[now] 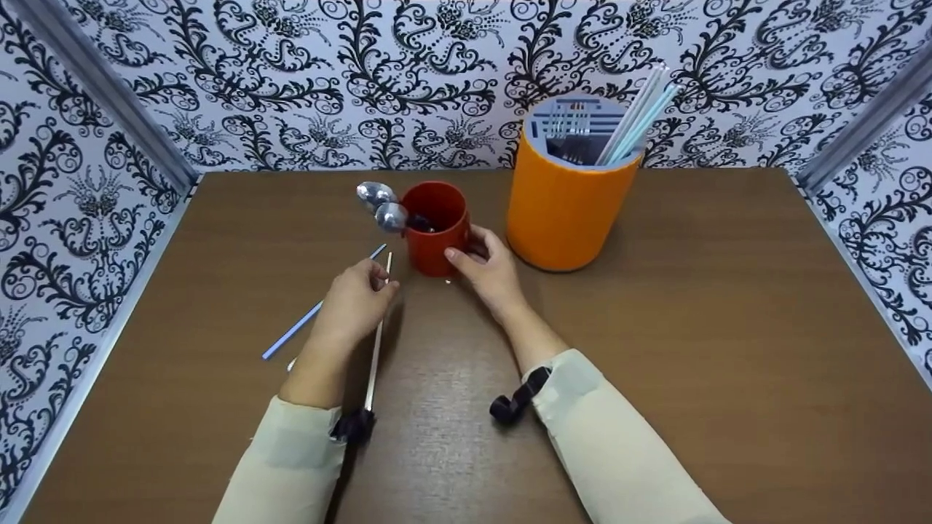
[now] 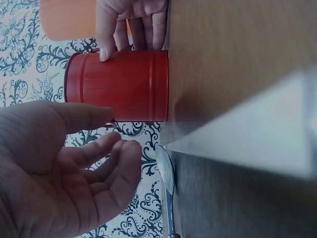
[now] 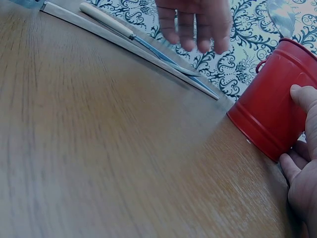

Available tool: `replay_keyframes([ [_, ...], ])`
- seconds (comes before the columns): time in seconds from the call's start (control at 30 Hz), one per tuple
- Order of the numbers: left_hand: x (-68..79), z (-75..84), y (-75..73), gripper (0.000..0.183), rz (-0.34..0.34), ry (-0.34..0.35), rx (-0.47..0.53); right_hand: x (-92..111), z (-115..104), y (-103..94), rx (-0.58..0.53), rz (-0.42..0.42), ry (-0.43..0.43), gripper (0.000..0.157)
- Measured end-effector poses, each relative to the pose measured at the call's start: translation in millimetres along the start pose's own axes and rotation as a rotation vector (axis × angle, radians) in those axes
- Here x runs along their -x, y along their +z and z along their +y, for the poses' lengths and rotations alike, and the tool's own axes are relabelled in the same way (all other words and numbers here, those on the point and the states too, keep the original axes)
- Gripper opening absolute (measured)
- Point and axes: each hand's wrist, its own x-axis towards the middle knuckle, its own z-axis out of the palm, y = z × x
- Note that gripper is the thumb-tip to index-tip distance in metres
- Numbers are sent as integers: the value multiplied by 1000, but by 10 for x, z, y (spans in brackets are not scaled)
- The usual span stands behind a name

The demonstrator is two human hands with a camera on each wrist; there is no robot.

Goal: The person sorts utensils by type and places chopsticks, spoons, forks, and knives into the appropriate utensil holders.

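Observation:
A red metal cup stands upright on the table, and two metal spoons lean out over its left rim. My right hand holds the cup from its right side, thumb on the front and the other fingers partly hidden. Left of the cup, my left hand hovers with loose fingers and nothing between them. Beneath it lie a white chopstick, a blue chopstick and a white-handled metal utensil. Whether that utensil is a spoon or a knife I cannot tell.
An orange cylindrical holder stands right of the cup, with forks and several pale chopsticks upright in its compartments. Patterned panels enclose the brown table at the back and both sides.

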Motion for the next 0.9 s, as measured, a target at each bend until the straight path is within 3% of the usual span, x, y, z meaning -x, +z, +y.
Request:
replay_keyframes([
  [0.2, 23, -37, 22, 21, -62, -15, -88, 1, 1, -9, -14, -7, 2, 63],
  [0.57, 48, -12, 11, 12, -82, 16, -172, 3, -10, -7, -9, -5, -3, 62],
  [0.9, 51, -18, 11, 16, -97, 32, -214, 4, -7, -6, -8, -3, 4, 61],
])
